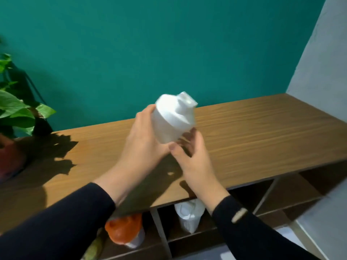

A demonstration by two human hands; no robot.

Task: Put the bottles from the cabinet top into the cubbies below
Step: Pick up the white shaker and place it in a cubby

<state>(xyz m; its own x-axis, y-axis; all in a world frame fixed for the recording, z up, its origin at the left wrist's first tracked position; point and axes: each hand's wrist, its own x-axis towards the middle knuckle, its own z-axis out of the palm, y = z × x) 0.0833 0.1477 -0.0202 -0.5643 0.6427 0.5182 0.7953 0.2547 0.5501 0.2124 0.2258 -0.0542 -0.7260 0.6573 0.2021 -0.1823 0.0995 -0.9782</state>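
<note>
While tilted above the cabinet top (262, 128), white lidded bottle (171, 121), both hands' fingers (187, 141) clamped on it

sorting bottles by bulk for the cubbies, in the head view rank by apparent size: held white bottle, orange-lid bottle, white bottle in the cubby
1. held white bottle, largest, though it is nearest the camera.
2 and 3. orange-lid bottle and white bottle in the cubby: look alike, both partly hidden by the cabinet top, so unranked.

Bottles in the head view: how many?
3. A white bottle held over the cabinet top by the left hand and right hand; an orange-lidded bottle and a second white bottle in cubbies below. Arms may hide more.
</note>
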